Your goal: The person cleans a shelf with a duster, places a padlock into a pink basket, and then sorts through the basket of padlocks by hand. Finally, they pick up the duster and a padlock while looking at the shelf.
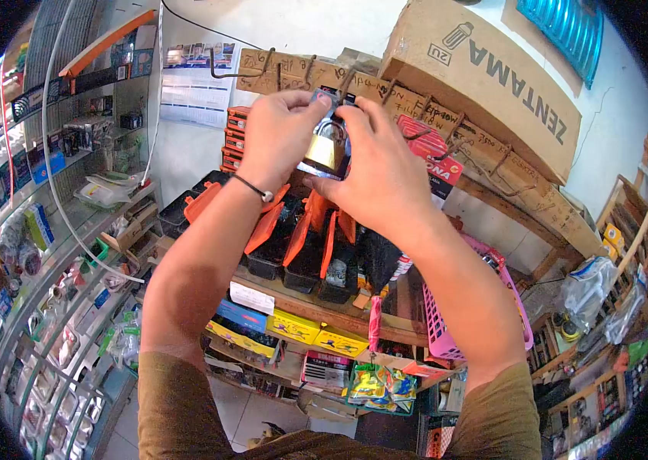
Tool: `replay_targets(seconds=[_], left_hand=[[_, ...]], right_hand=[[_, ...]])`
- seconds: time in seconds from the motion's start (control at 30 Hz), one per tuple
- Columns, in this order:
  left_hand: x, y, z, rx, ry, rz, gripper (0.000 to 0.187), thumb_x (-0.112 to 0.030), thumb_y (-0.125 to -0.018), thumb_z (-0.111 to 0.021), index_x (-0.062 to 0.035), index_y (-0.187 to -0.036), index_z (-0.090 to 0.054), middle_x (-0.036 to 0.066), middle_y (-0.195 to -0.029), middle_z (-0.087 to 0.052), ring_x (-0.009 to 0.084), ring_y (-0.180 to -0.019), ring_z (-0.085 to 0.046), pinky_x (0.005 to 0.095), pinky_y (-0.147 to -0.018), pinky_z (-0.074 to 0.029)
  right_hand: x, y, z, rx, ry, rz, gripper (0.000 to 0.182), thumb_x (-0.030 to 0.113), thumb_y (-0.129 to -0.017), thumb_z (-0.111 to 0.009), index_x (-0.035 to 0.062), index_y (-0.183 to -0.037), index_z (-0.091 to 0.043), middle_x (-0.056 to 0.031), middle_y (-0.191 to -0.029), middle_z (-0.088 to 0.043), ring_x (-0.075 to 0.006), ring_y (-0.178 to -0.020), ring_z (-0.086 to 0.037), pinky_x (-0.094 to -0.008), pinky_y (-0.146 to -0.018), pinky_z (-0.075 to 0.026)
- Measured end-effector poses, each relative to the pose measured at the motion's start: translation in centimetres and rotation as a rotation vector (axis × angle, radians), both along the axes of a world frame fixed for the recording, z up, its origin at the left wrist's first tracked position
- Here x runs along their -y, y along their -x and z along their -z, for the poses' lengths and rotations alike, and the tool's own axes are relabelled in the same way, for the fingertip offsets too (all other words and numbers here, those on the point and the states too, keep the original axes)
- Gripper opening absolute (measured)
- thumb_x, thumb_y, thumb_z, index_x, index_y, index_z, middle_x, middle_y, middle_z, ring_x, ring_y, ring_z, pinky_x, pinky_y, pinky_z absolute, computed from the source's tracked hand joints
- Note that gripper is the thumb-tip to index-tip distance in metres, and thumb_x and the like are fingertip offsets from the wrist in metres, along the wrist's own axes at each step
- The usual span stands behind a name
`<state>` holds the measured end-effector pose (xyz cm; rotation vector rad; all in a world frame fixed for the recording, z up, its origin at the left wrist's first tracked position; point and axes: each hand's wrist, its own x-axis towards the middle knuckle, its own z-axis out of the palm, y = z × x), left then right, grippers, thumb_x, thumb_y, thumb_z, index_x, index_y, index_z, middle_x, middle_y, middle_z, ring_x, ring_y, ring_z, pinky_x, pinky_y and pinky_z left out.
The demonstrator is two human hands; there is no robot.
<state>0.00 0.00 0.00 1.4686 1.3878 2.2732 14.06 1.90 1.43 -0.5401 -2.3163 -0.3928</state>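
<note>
Both my arms reach up to a hook board on the wall. Between my hands is a packaged padlock (pixel 324 150), with a brass-coloured body and a shiny shackle. My left hand (pixel 284 132) pinches the top of its pack between thumb and fingers, close under a metal hook (pixel 348 80). My right hand (pixel 387 170) grips the pack from the right, its thumb under the lower edge and its fingers near the top. To the right of my right hand hangs a red package (pixel 440 162). Black bins with orange lids (pixel 302 238) stand below my hands.
A wooden board (pixel 477 134) carries several protruding metal hooks, with a large cardboard box (pixel 493 77) above it. A pink basket (pixel 440 326) sits by my right forearm. Glass shelves (pixel 71 207) full of goods line the left. Yellow boxes (pixel 293 326) occupy the lower shelf.
</note>
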Motion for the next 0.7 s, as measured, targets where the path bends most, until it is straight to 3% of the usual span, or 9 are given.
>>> replay_targets(seconds=[0.07, 0.2, 0.33, 0.57, 0.7], left_hand=[[-1.7, 0.1, 1.3, 0.077, -0.117, 0.099, 0.027, -0.023, -0.078, -0.064, 0.0037, -0.085, -0.063, 0.008, -0.069, -0.064, 0.0083, -0.060, -0.057, 0.0234, -0.055, -0.045], [-5.6, 1.9, 2.2, 0.088, -0.202, -0.059, 0.029, -0.025, -0.076, -0.067, 0.0028, -0.081, -0.063, 0.009, -0.069, -0.065, 0.0100, -0.059, -0.058, 0.0248, -0.056, -0.046], [-7.5, 2.5, 1.7, 0.048, -0.101, -0.294, 0.032, -0.031, -0.073, -0.068, -0.0004, -0.080, -0.064, 0.013, -0.071, -0.065, 0.0182, -0.060, -0.061, 0.0291, -0.058, -0.047], [-10.9, 3.5, 0.7, 0.050, 0.034, -0.431, 0.033, -0.035, -0.071, -0.067, -0.0026, -0.076, -0.063, 0.014, -0.074, -0.064, 0.0252, -0.068, -0.062, 0.0326, -0.065, -0.048], [-12.5, 4.5, 1.0, 0.055, 0.113, -0.446, 0.036, -0.038, -0.069, -0.068, -0.0028, -0.071, -0.062, 0.013, -0.075, -0.064, 0.0272, -0.071, -0.061, 0.0346, -0.068, -0.047]], right_hand=[[-0.9, 0.5, 1.0, -0.057, -0.160, 0.016, 0.061, 0.020, -0.064, -0.070, 0.0036, -0.116, -0.041, -0.0195, -0.125, -0.035, -0.0325, -0.102, -0.051, -0.0399, -0.067, -0.053], [-3.4, 3.1, 2.3, -0.097, -0.331, 0.147, 0.049, 0.008, -0.068, -0.060, 0.0014, -0.114, -0.043, -0.0224, -0.125, -0.034, -0.0282, -0.089, -0.056, -0.0339, -0.061, -0.054], [-5.7, 5.3, 2.9, -0.129, -0.402, 0.231, 0.046, 0.010, -0.072, -0.057, -0.0015, -0.114, -0.044, -0.0255, -0.128, -0.031, -0.0273, -0.084, -0.058, -0.0341, -0.055, -0.053], [-8.6, 8.1, 2.5, -0.087, -0.274, 0.397, 0.053, 0.013, -0.074, -0.058, 0.0017, -0.122, -0.038, -0.0227, -0.133, -0.027, -0.0285, -0.086, -0.057, -0.0341, -0.060, -0.053], [-9.1, 8.6, 2.2, -0.040, -0.128, 0.400, 0.056, 0.013, -0.077, -0.056, 0.0029, -0.127, -0.033, -0.0222, -0.139, -0.016, -0.0312, -0.092, -0.056, -0.0363, -0.064, -0.053]])
